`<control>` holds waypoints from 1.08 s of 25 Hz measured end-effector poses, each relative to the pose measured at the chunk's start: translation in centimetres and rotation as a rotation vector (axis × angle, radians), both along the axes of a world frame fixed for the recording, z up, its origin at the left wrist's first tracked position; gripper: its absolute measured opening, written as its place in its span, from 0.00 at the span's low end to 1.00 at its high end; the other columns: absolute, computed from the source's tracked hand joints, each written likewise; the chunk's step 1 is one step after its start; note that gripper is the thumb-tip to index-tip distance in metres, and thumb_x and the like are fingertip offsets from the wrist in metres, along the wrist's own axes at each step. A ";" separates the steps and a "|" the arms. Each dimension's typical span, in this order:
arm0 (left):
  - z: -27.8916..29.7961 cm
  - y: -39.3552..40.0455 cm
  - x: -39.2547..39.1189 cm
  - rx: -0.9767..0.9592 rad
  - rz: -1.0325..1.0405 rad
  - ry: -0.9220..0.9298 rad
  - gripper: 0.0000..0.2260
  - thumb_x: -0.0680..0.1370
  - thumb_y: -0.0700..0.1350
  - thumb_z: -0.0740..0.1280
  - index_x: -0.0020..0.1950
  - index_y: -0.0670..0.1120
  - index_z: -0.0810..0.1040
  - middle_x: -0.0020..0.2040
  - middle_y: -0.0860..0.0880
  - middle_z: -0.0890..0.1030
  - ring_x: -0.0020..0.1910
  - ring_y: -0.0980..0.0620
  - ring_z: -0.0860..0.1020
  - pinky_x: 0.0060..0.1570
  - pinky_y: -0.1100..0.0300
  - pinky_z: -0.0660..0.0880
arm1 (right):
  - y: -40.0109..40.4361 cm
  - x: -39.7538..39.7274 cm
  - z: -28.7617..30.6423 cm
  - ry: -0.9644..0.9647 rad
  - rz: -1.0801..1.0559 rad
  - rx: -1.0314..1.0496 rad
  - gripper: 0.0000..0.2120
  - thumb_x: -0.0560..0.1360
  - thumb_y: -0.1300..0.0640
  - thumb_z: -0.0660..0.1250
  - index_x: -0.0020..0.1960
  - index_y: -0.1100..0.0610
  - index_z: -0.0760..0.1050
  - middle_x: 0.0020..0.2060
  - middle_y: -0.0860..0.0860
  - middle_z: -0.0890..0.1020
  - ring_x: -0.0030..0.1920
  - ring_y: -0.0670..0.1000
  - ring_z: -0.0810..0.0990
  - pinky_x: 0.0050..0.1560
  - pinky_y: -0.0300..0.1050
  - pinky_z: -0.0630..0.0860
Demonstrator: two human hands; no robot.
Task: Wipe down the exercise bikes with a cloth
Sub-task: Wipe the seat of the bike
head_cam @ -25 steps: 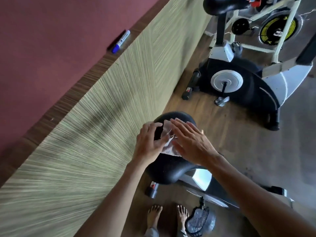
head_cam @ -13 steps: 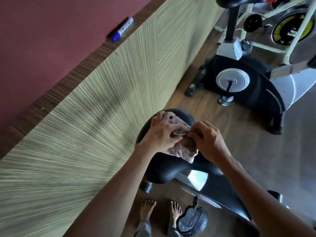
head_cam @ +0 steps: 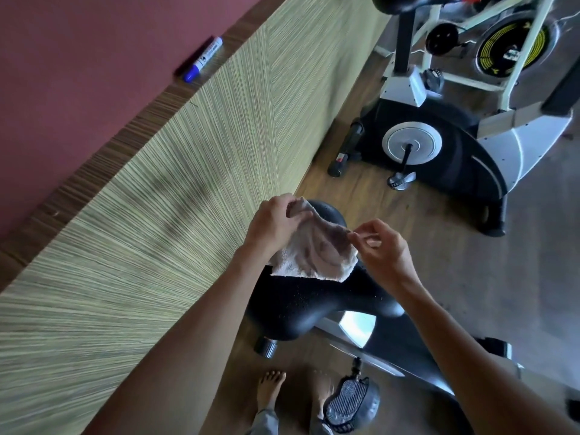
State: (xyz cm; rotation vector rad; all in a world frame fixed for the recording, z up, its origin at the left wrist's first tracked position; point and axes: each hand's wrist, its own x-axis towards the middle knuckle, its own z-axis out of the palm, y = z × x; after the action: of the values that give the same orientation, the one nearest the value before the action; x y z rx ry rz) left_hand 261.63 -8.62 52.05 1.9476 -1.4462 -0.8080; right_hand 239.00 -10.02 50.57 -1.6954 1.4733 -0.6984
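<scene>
**Cloth pulled open between both hands over the saddle**

Since half a second ago the hands have drawn apart: the right hand [head_cam: 381,246], which had been bunched against the left over a wadded cloth, has moved out to its own side, and the cloth [head_cam: 317,252] now hangs spread between the two hands rather than balled up.

The left hand [head_cam: 273,222] grips the far upper corner of the cloth with curled fingers. The right hand pinches the opposite corner between thumb and fingertip, its other fingers loosely curled. The cloth sags between them, and its lower edge appears to touch the top of the saddle [head_cam: 314,296] directly below both hands.

The saddle is the thing the next stroke depends on. Its long axis runs from the narrow nose, beyond the left hand's knuckles, back toward the person to the wide rear, which sits beneath the forearms. The left hand is nearer the nose; the right hand is over the saddle's right flank. Water droplets bead on the bare rear part, so that is probably the stretch not yet wiped.

Room differs by side. Outside the left hand the panelled wall [head_cam: 157,215] rises close by, leaving little sideways sweep. Outside the right hand there is open floor [head_cam: 470,277], and the second bike [head_cam: 439,142] stands well beyond the hands. A stroke along the saddle's length, nose to rear, looks the least hemmed in.
</scene>
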 end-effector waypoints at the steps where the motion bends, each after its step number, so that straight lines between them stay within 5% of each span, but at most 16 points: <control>1: -0.3 0.2 -0.2 -0.009 0.040 -0.082 0.14 0.79 0.53 0.72 0.58 0.45 0.80 0.47 0.49 0.83 0.43 0.51 0.81 0.40 0.59 0.77 | -0.1 0.3 -0.1 0.006 0.025 0.030 0.06 0.77 0.53 0.74 0.50 0.53 0.79 0.43 0.45 0.84 0.45 0.42 0.83 0.48 0.36 0.78; 3: -0.7 1.1 -0.5 -0.157 0.062 -0.287 0.16 0.81 0.53 0.69 0.65 0.45 0.76 0.56 0.46 0.81 0.51 0.50 0.80 0.44 0.57 0.77 | -0.3 0.6 -0.3 0.037 0.053 0.073 0.09 0.76 0.54 0.74 0.54 0.52 0.77 0.44 0.42 0.82 0.46 0.41 0.81 0.47 0.34 0.75; 5: -1.7 2.7 -1.1 -0.295 -0.144 -0.412 0.20 0.84 0.54 0.62 0.72 0.45 0.73 0.69 0.44 0.76 0.65 0.48 0.75 0.61 0.52 0.75 | 0.0 0.9 -0.6 0.113 0.032 -0.060 0.12 0.75 0.58 0.74 0.57 0.54 0.77 0.45 0.46 0.81 0.45 0.45 0.80 0.48 0.37 0.75; 7: -3.2 4.4 -1.4 -0.127 -0.410 -0.489 0.29 0.84 0.61 0.51 0.82 0.48 0.59 0.83 0.46 0.57 0.81 0.48 0.57 0.79 0.47 0.56 | 0.2 1.2 -0.8 0.131 0.028 -0.197 0.10 0.76 0.64 0.72 0.56 0.58 0.78 0.45 0.50 0.82 0.44 0.48 0.80 0.47 0.43 0.78; 10: -4.8 4.9 -1.0 0.001 -0.463 -0.589 0.35 0.81 0.68 0.43 0.84 0.53 0.45 0.84 0.52 0.44 0.83 0.49 0.43 0.80 0.43 0.46 | -0.3 1.8 -1.0 0.156 0.076 -0.207 0.09 0.75 0.69 0.70 0.52 0.60 0.78 0.44 0.53 0.82 0.43 0.53 0.81 0.42 0.50 0.80; 13: -4.2 4.3 -0.5 0.031 -0.379 -0.603 0.40 0.78 0.73 0.44 0.84 0.51 0.47 0.84 0.51 0.48 0.83 0.49 0.45 0.80 0.41 0.46 | -0.3 2.0 -0.9 0.267 0.085 -0.264 0.07 0.75 0.66 0.68 0.51 0.58 0.79 0.46 0.54 0.82 0.49 0.57 0.80 0.48 0.54 0.79; 17: -5.0 6.5 1.2 -0.009 0.169 -0.272 0.34 0.82 0.66 0.47 0.80 0.45 0.63 0.80 0.44 0.64 0.79 0.47 0.62 0.78 0.47 0.59 | 0.8 3.4 -0.1 0.354 0.445 -0.592 0.15 0.78 0.54 0.67 0.63 0.56 0.78 0.64 0.51 0.79 0.64 0.54 0.76 0.67 0.55 0.72; 21: -5.2 6.1 0.4 0.084 0.412 0.001 0.23 0.87 0.56 0.51 0.77 0.46 0.68 0.75 0.46 0.72 0.73 0.46 0.71 0.73 0.48 0.66 | -0.6 5.9 -2.0 0.604 0.855 -0.484 0.31 0.84 0.38 0.48 0.83 0.50 0.52 0.83 0.46 0.50 0.82 0.49 0.46 0.81 0.55 0.49; 23: -5.0 5.6 0.0 0.101 0.403 -0.018 0.24 0.87 0.56 0.49 0.78 0.47 0.67 0.77 0.47 0.70 0.74 0.47 0.70 0.74 0.49 0.64 | -1.4 5.8 -3.1 0.668 0.838 -0.407 0.33 0.83 0.35 0.41 0.83 0.48 0.43 0.82 0.44 0.43 0.81 0.47 0.38 0.81 0.56 0.46; 27: -5.0 5.7 0.0 0.056 0.305 -0.141 0.30 0.84 0.61 0.43 0.80 0.47 0.64 0.79 0.48 0.68 0.77 0.50 0.66 0.76 0.49 0.62 | -3.4 7.6 -3.2 0.606 0.567 -0.219 0.34 0.81 0.35 0.42 0.83 0.49 0.48 0.83 0.46 0.49 0.81 0.46 0.39 0.81 0.55 0.46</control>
State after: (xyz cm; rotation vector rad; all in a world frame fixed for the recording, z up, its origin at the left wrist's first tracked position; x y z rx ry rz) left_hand 261.61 -2.93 47.04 2.2358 -1.1711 -0.5883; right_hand 246.65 -13.37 47.33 -2.4958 1.2031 -0.0269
